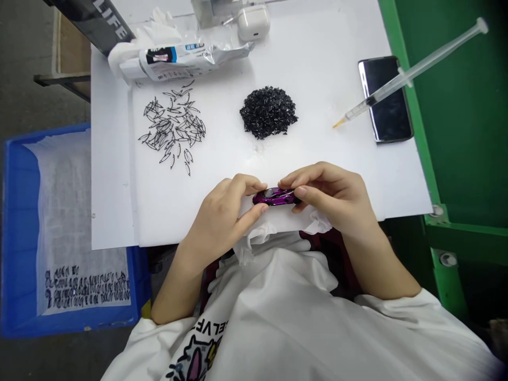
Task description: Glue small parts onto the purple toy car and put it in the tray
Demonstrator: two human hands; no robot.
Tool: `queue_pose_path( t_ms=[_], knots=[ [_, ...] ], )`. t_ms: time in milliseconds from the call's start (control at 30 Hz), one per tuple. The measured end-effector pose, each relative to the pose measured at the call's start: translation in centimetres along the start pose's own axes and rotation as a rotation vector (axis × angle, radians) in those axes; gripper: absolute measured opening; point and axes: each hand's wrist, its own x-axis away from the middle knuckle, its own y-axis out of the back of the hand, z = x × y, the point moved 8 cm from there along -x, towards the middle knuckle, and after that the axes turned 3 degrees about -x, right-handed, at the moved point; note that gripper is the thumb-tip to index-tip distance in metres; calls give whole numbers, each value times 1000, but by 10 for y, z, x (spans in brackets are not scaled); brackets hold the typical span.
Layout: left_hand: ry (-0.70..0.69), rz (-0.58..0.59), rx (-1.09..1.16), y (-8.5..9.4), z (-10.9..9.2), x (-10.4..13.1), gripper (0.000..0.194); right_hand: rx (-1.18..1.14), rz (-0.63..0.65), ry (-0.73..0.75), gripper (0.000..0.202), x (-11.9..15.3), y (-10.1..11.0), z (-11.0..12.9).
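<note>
Both of my hands hold a small shiny purple toy car just above the near edge of the white table. My left hand pinches its left end between thumb and fingers. My right hand grips its right end, fingers curled over the top. Behind the hands lie a heap of small black parts and, to the left, a scatter of thin black curved pieces.
A syringe rests across a phone at the right. A foil packet and a white earbud case lie at the back. A blue bin with lined-up parts stands left; a green frame at right.
</note>
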Motion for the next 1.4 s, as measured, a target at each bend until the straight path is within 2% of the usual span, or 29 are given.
queue_pose_path(
  t_ms=[100, 267, 367, 667, 900, 1067, 1400],
  knots=[
    [-22, -75, 31, 4, -4, 0, 25, -9, -26, -35, 4, -1, 1, -3],
    [-57, -363, 143, 15, -12, 1, 13, -27, -19, -14, 4, -1, 0, -3],
    [-59, -411, 188, 13, -15, 1, 13, -19, -6, -3, 6, 0, 0, -4],
    [28, -387, 210, 10, -11, 1, 13, 18, -4, 22, 12, 1, 0, -1],
    [81, -320, -28, 17, -14, 3, 14, -61, 24, 62, 16, 0, 0, 1],
    [89, -268, -73, 14, -18, 0, 16, -48, 34, 69, 17, 1, 0, 0],
    [109, -237, -72, 10, -22, -5, 18, -39, 55, 75, 16, 3, -1, 1]
  ],
)
